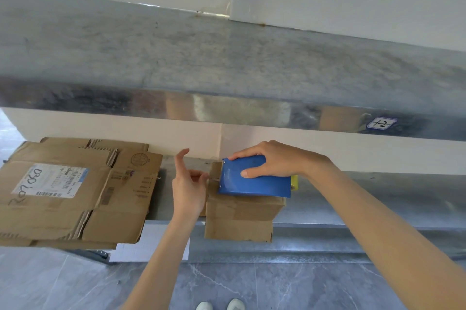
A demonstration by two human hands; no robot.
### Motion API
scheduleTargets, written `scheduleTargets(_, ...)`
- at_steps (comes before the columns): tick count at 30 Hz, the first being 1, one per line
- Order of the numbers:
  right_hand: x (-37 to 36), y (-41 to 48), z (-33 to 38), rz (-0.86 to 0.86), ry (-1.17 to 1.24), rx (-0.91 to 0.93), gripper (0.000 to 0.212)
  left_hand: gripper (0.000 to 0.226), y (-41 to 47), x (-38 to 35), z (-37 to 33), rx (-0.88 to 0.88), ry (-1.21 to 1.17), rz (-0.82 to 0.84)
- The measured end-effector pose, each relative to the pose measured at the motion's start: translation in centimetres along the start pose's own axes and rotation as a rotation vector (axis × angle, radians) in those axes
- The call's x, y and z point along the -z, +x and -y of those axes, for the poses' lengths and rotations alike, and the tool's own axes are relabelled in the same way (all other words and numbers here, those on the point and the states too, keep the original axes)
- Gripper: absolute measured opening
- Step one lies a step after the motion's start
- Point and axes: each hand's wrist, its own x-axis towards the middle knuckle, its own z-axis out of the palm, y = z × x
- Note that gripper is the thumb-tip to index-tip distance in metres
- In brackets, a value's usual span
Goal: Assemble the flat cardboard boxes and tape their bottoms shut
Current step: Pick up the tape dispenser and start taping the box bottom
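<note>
A small assembled cardboard box (242, 219) stands on the lower steel shelf (353, 206), overhanging its front edge. A blue tape dispenser (254, 185) lies on top of the box, and my right hand (274, 161) grips it from above. Just left of the dispenser, my left hand (189, 183) pinches the tape end at the box's left top edge, its index finger raised. The tape itself is hard to see.
A stack of flat cardboard boxes (73, 193) lies on the shelf to the left, one bearing a white label, and overhangs the front edge. An upper steel shelf (227, 62) juts out overhead. White wall behind; grey tiled floor and my shoes (220, 305) below.
</note>
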Motion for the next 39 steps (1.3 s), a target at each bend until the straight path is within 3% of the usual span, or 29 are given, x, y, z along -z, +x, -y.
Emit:
scheduleTargets(14,-0.2,-0.1,0.0,-0.006,0.012,0.024,0.043,0.052,-0.8,-1.0,0.9,-0.102,0.080,-0.072)
scheduleTargets(20,-0.1,0.1,0.1,-0.004,0.023,0.014,0.041,0.029,-0.8,-1.2,3.3,-0.046,0.131,-0.078)
scheduleTargets(27,-0.1,-0.1,-0.1,0.001,0.026,0.014,0.041,0.038,-0.2,-0.7,5.1,0.032,0.213,-0.011)
scheduleTargets(29,-0.1,-0.1,-0.2,0.000,0.023,0.014,0.041,0.039,0.2,0.2,5.0,-0.019,0.202,-0.002)
scheduleTargets(31,-0.2,-0.1,-0.4,-0.002,0.031,0.016,0.041,0.048,0.9,1.4,4.3,-0.106,0.155,0.096)
scheduleTargets(36,-0.1,0.0,-0.5,-0.002,0.051,0.028,0.043,0.088,1.7,3.1,1.5,-0.227,0.204,0.735)
scheduleTargets(39,-0.1,0.1,-0.6,-0.002,0.052,0.032,0.043,0.103,2.0,2.4,0.9,-0.249,0.286,0.757)
